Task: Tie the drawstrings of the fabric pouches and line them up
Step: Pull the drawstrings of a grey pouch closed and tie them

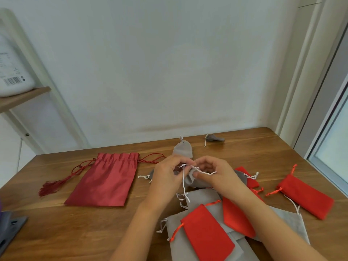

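Over the middle of the wooden table [56, 232], my left hand [167, 178] and my right hand [214, 172] hold a small grey pouch [194, 180] between them. Both pinch its white drawstring [183, 185]; one end hangs down below my left hand, another sticks out past my right thumb. Under my forearms lies a pile of grey pouches [199, 196] and red pouches [207, 232]. A grey pouch with a gathered neck [182, 148] sits just behind my hands, and another grey pouch [214, 138] lies farther back near the wall.
A large dark-red satin pouch [105, 179] with a tasselled cord [49, 187] lies flat to the left. A lone red pouch [305, 196] lies at the right. A dark grey object [9, 228] sits at the left edge. A shelf [22, 97] stands at the left, a window frame [329, 147] at the right.
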`<state>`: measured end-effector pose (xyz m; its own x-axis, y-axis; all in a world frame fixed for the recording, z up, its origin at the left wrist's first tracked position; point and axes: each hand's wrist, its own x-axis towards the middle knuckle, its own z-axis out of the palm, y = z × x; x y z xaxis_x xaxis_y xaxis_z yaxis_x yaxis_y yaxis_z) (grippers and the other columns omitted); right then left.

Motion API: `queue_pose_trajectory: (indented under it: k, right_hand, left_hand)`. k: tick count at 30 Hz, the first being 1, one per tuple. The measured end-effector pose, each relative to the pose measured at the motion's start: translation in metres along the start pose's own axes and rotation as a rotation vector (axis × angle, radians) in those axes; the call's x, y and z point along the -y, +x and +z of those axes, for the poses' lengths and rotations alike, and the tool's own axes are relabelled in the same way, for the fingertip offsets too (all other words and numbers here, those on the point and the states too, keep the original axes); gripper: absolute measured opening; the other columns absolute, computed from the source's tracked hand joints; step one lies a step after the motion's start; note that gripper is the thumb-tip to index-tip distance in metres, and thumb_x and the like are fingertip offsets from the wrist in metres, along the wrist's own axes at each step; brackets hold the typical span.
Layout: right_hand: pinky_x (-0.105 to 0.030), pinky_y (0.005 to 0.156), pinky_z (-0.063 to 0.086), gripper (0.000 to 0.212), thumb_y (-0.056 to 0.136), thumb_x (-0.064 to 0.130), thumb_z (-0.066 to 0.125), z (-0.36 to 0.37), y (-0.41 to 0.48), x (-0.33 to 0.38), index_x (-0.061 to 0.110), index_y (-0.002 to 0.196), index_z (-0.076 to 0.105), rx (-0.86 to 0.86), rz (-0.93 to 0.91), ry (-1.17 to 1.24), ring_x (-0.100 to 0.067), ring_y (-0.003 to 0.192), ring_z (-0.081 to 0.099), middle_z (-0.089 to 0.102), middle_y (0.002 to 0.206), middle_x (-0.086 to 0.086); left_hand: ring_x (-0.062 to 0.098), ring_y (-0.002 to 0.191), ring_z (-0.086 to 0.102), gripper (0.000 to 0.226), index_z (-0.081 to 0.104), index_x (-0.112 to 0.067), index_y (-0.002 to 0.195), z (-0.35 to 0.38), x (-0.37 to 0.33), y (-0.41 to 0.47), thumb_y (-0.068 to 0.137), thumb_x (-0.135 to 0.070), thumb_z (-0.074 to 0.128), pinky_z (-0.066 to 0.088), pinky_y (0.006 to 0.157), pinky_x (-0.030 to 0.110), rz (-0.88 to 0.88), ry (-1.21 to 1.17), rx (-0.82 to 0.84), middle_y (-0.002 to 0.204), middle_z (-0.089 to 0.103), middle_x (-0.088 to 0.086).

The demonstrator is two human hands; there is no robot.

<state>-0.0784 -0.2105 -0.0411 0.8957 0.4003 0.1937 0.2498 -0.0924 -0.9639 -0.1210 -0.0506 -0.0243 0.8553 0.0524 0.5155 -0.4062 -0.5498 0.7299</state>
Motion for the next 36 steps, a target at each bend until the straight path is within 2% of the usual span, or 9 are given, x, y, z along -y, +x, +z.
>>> queue_pose_trajectory:
  k: [5, 10, 11, 14, 20, 25, 28, 32, 36]
  right_hand:
    - [-0.022, 0.070, 0.047, 0.017, 0.084, 0.002, 0.069, -0.006, -0.002, 0.006, 0.017, 0.091, 0.073, 0.035, -0.002, 0.049, -0.008, 0.076, 0.062, 0.071, 0.079, 0.005]
    - [-0.024, 0.071, 0.048, 0.017, 0.088, 0.027, 0.062, 0.000, -0.003, 0.010, 0.016, 0.082, 0.073, 0.012, -0.014, 0.118, -0.008, 0.075, 0.064, 0.071, 0.076, 0.001]
    - [-0.024, 0.073, 0.050, 0.011, 0.085, 0.026, 0.065, 0.000, -0.003, 0.010, 0.018, 0.087, 0.071, -0.004, -0.003, 0.152, -0.009, 0.079, 0.066, 0.072, 0.081, 0.002]
    - [-0.024, 0.081, 0.054, 0.030, 0.078, 0.018, 0.069, -0.001, -0.002, 0.008, 0.017, 0.108, 0.066, 0.042, -0.007, 0.262, -0.014, 0.099, 0.069, 0.073, 0.103, 0.001]
    - [-0.025, 0.081, 0.055, 0.046, 0.079, -0.003, 0.069, -0.002, -0.004, 0.013, 0.025, 0.116, 0.064, 0.028, -0.059, 0.280, -0.018, 0.094, 0.070, 0.073, 0.104, -0.002]
    - [-0.023, 0.071, 0.055, 0.023, 0.080, -0.005, 0.070, -0.002, -0.006, 0.018, 0.014, 0.092, 0.074, -0.050, -0.073, 0.226, -0.015, 0.077, 0.069, 0.075, 0.084, -0.011]
    - [-0.020, 0.069, 0.055, 0.028, 0.080, 0.000, 0.070, -0.003, -0.006, 0.020, 0.027, 0.078, 0.078, -0.084, -0.060, 0.200, -0.012, 0.075, 0.070, 0.076, 0.080, -0.004]
    - [-0.021, 0.067, 0.054, 0.020, 0.084, -0.001, 0.068, -0.006, -0.005, 0.018, 0.018, 0.081, 0.075, -0.098, -0.064, 0.152, -0.009, 0.071, 0.068, 0.075, 0.079, -0.003]
    - [-0.026, 0.066, 0.051, 0.020, 0.085, 0.002, 0.068, -0.007, -0.004, 0.016, 0.021, 0.079, 0.072, -0.113, -0.089, 0.065, -0.010, 0.070, 0.062, 0.072, 0.076, -0.005]
  left_hand:
    - [0.009, 0.077, 0.065, 0.035, 0.064, -0.036, 0.080, -0.003, 0.001, 0.000, 0.082, -0.002, 0.070, 0.056, 0.068, 0.035, -0.103, 0.024, -0.113, 0.084, 0.065, -0.010]
    - [0.016, 0.077, 0.069, 0.025, 0.071, -0.029, 0.076, 0.000, -0.010, -0.002, 0.079, -0.005, 0.075, 0.057, 0.071, 0.036, -0.229, -0.262, -0.107, 0.079, 0.071, -0.004]
    - [0.018, 0.076, 0.068, 0.023, 0.071, -0.028, 0.076, 0.002, -0.013, -0.003, 0.078, -0.006, 0.076, 0.056, 0.070, 0.036, -0.232, -0.294, -0.104, 0.079, 0.070, -0.003]
    - [0.014, 0.077, 0.067, 0.025, 0.073, -0.028, 0.075, 0.002, -0.014, -0.002, 0.075, -0.004, 0.078, 0.055, 0.069, 0.032, -0.187, -0.292, -0.122, 0.081, 0.069, -0.005]
    - [0.015, 0.083, 0.069, 0.013, 0.077, -0.017, 0.077, 0.001, -0.009, -0.002, 0.070, -0.007, 0.080, 0.055, 0.071, 0.027, -0.128, -0.355, -0.115, 0.085, 0.072, 0.002]
    - [0.014, 0.079, 0.069, 0.010, 0.077, -0.018, 0.078, 0.000, -0.012, -0.002, 0.069, -0.022, 0.076, 0.055, 0.071, 0.027, -0.147, -0.354, -0.110, 0.084, 0.073, 0.003]
    - [0.015, 0.081, 0.070, 0.010, 0.077, -0.013, 0.084, -0.001, -0.014, -0.003, 0.075, -0.018, 0.075, 0.056, 0.073, 0.030, -0.177, -0.350, -0.078, 0.084, 0.074, 0.001]
    - [0.019, 0.087, 0.071, 0.009, 0.078, -0.013, 0.085, -0.001, -0.015, -0.003, 0.083, -0.008, 0.070, 0.056, 0.081, 0.039, -0.217, -0.358, -0.052, 0.085, 0.076, 0.001]
    - [0.012, 0.083, 0.069, 0.025, 0.078, -0.027, 0.072, -0.001, -0.018, 0.000, 0.082, -0.006, 0.069, 0.054, 0.078, 0.028, -0.210, -0.378, -0.031, 0.081, 0.075, -0.003]
